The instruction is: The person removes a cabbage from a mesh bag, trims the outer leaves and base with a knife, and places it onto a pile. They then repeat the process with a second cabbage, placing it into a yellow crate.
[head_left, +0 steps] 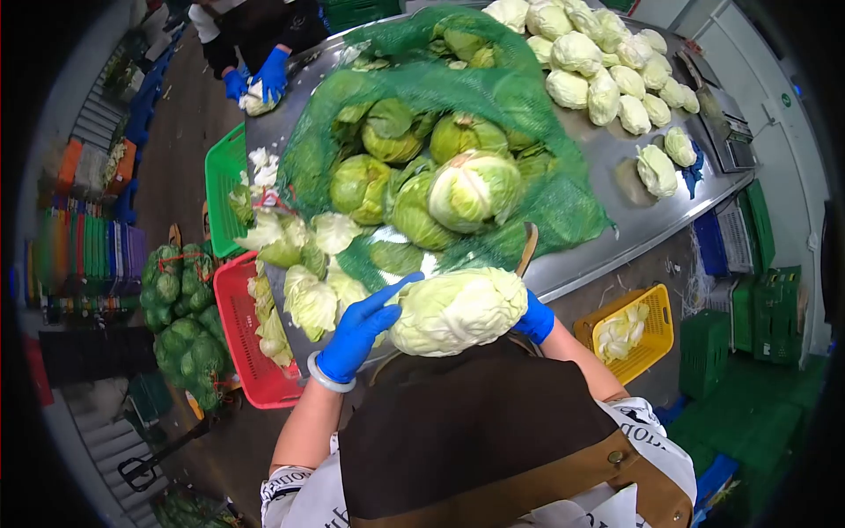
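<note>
A pale green trimmed cabbage (458,312) is held between my two blue-gloved hands, close to my apron. My left hand (359,334) lies against its left end, with the fingers pointing up and right. At the right end is my right hand (533,319), its fingers mostly hidden behind the cabbage; a curved brown blade or handle (528,249) sticks up beside it. Just beyond, whole cabbages (475,189) rest in an open green net bag (563,207) on the metal table (647,216). Loose outer leaves (310,299) lie at the table's left edge.
Peeled cabbages (576,53) are piled at the back right, near a scale (731,141). A red crate (242,326) and a green crate (224,185) stand left, a yellow crate (656,326) right. Across the table, a co-worker's gloved hands (271,75) hold a cabbage.
</note>
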Demonstrator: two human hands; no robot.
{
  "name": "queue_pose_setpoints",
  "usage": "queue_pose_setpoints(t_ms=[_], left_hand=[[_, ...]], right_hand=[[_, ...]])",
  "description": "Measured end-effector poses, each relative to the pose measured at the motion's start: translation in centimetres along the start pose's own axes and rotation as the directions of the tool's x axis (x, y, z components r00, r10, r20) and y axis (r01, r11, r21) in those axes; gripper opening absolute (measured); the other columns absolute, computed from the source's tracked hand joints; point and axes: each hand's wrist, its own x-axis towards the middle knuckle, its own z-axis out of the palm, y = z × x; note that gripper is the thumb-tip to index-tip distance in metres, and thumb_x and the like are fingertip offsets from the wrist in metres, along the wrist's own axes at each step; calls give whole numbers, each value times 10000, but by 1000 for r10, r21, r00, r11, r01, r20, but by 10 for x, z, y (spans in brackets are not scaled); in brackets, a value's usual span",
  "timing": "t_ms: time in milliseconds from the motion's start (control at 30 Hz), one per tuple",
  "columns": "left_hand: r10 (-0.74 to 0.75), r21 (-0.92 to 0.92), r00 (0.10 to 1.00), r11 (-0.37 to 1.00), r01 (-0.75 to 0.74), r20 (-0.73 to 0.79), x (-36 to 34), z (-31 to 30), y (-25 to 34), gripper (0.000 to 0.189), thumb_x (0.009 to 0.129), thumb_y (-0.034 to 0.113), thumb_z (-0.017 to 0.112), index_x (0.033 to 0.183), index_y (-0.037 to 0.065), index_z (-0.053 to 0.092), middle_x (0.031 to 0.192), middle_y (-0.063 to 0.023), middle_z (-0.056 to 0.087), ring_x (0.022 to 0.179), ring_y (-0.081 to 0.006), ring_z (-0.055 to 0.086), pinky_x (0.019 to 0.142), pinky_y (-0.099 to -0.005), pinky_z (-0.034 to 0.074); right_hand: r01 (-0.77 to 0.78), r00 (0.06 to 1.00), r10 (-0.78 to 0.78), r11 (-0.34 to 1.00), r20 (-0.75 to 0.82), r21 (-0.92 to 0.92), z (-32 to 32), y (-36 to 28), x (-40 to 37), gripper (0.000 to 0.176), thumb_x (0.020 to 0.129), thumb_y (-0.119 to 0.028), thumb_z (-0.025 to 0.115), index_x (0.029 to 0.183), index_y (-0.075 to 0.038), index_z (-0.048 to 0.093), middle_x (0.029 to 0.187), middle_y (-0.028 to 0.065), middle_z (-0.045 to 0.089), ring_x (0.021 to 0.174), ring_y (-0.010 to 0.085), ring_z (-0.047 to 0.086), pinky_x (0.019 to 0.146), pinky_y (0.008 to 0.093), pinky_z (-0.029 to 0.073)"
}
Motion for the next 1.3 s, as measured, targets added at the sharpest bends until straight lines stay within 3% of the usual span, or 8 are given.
queue_pose_setpoints(t_ms=[167,267,600,867,1067,1133,1167,1300], left_hand=[[180,429,940,902,-41,-290,51,50,-5,269,936,124,558,1119,-62,626,983,-73,682,839,-113,606,779,-262,477],[40,-14,916,999,-50,-399,101,81,-6,245,937,142,558,1076,-45,634,945,-63,672,867,-125,624,797,-270,492],[464,331,490,882,-336,-738,155,-67,-26,544,972,309,496,1433,72,330,1406,-92,414,1181,-262,495,963,-434,427],[135,130,264,991,-37,-955,75,-125,-70,522,919,243,497,1407,140,347,1319,-93,514,1087,-308,553,903,-396,443],[99,133,338,988,79,-936,60,-93,-116,317,895,158,558,1206,107,589,1045,-61,669,801,-167,628,684,-258,482],[164,194,396,980,39,-903,74,-70,-112,294,898,127,568,1175,35,594,1012,-84,667,806,-155,630,686,-263,495],[223,277,449,959,58,-865,82,-61,-108,287,912,129,559,1169,3,587,1003,-91,664,829,-161,637,707,-266,500],[315,363,561,931,-28,-766,131,-21,-83,288,913,55,579,1194,-8,568,1101,-82,621,1010,-169,596,892,-302,484]], right_hand=[[-9,994,12,999,-111,32,-62,8,-3,653,746,-127,768,1322,-24,477,1292,118,551,1158,203,550,1015,370,428],[16,989,11,983,-150,182,-77,22,-14,610,780,-136,733,1323,-34,476,1294,115,550,1163,202,546,1018,369,426],[336,925,-119,697,-360,633,-138,29,-50,470,892,-169,618,1328,-66,474,1300,103,546,1182,198,531,1027,367,420],[769,473,-151,552,-868,323,-306,-87,-81,554,967,-440,439,1387,-80,412,1350,77,512,1168,215,543,924,351,477],[737,596,-409,620,-691,269,-538,-95,-106,519,935,-474,492,1329,-137,504,1281,11,583,840,125,595,548,264,463],[813,244,-163,571,-956,110,-555,-132,-79,479,929,-464,509,1275,-135,550,1239,23,605,883,152,610,642,297,495],[719,660,-403,584,-634,377,-606,-124,-92,451,931,-446,507,1252,-135,568,1201,24,622,911,163,614,676,313,502],[610,473,-243,784,-847,116,-662,-129,-78,267,924,-356,542,1052,-154,658,499,-94,375,425,101,365,431,291,345]])
